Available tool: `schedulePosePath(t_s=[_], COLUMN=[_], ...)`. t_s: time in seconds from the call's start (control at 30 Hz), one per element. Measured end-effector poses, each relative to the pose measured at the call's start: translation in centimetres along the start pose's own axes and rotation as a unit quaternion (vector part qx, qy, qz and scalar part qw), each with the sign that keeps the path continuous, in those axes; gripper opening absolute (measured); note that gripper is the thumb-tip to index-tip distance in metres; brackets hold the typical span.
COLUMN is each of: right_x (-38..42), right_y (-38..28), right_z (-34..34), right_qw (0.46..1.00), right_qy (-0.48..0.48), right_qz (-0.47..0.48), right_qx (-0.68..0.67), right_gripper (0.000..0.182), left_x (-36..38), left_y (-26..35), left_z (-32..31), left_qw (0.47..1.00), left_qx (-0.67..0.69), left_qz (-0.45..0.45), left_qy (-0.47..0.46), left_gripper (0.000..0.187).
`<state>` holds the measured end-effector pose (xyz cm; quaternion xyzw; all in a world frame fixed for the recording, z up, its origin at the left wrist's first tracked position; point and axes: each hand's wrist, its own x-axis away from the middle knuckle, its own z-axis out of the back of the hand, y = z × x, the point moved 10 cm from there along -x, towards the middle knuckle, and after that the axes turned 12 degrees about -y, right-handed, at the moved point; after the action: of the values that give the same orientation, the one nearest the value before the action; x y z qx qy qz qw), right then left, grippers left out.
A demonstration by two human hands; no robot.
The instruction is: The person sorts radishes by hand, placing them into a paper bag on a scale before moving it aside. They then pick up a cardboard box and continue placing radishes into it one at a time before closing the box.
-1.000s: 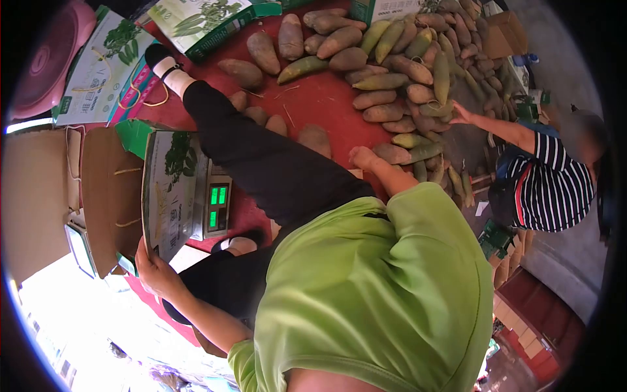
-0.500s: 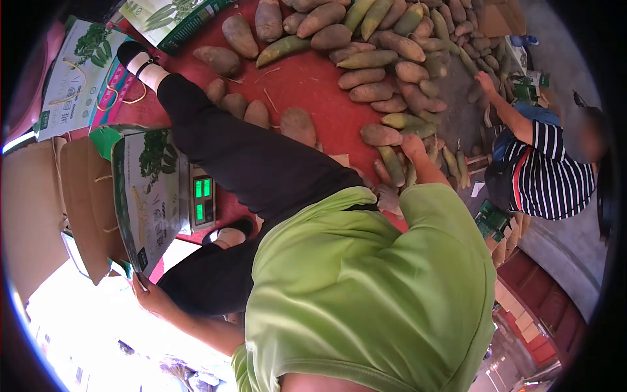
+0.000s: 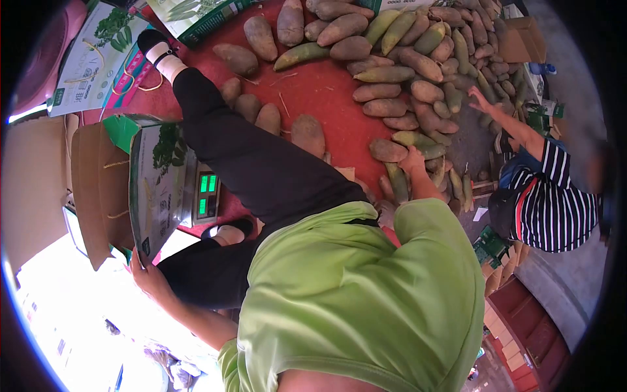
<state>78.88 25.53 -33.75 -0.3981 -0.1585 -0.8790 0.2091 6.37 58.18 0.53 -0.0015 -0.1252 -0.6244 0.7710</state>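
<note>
My left hand (image 3: 147, 273), at the lower left, is closed on the lower edge of a printed carton (image 3: 157, 189), which stands on a scale (image 3: 206, 195) with green lit digits. The scale is partly hidden behind the carton and my leg. On the right, my right hand (image 3: 413, 160) has its fingers at the near end of a brown tuber (image 3: 388, 150), at the edge of the pile. Green tubers (image 3: 411, 138) lie just beyond and beside that hand. Its fingertips are small and partly hidden.
A large pile of brown and green tubers (image 3: 421, 64) covers the red mat (image 3: 339, 88). Several tubers lie near my leg. Printed cartons (image 3: 98, 62) stand at upper left, open brown cardboard (image 3: 98, 183) at left. A co-worker in a striped shirt (image 3: 555, 202) reaches toward the pile.
The whole view has shifted, with the mat and pile lower and further right. My hands keep nearly the same places on carton and tuber. The co-worker's hand now shows spread fingers.
</note>
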Motion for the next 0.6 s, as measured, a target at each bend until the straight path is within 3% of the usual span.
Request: schedulePosePath(t_s=[0.07, 0.13, 0.37, 0.43, 0.47, 0.53, 0.6], right_x=[-0.3, 1.1, -0.1, 0.1, 1.1, 3.6, 3.4], right_y=[-0.3, -0.9, -1.3, -1.7, -2.8, -5.0, -4.8], right_z=[-0.1, 0.1, -0.4, -0.1, 0.5, -0.3, -2.0], right_qw=[1.0, 0.998, 0.999, 0.996, 0.997, 0.997, 0.996], right_qy=[-0.003, 0.048, 0.01, 0.053, 0.052, -0.037, -0.029], right_qz=[0.011, 0.022, -0.029, -0.012, 0.001, 0.031, 0.032], right_qx=[0.008, 0.03, -0.027, -0.07, -0.065, 0.064, 0.078], right_gripper=[0.049, 0.071, 0.066, 0.063, 0.063, 0.065, 0.068], left_x=[0.1, -0.1, -0.8, -0.4, -0.2, -0.1, -0.1], left_y=[1.0, 1.2, 0.9, 1.5, 2.0, 2.0, 1.7], left_z=[0.3, 0.3, 0.4, 0.6, 0.8, 0.8, 0.9], left_qw=[1.0, 1.0, 0.998, 0.998, 0.998, 0.997, 0.997], left_qx=[0.001, -0.003, -0.01, -0.009, -0.027, -0.053, -0.048], left_qz=[0.01, -0.002, -0.037, -0.018, -0.017, 0.008, 0.039], left_qy=[0.015, 0.024, 0.047, 0.053, 0.057, 0.059, 0.056], left_gripper=[0.027, 0.027, 0.026, 0.028, 0.032, 0.042, 0.044])
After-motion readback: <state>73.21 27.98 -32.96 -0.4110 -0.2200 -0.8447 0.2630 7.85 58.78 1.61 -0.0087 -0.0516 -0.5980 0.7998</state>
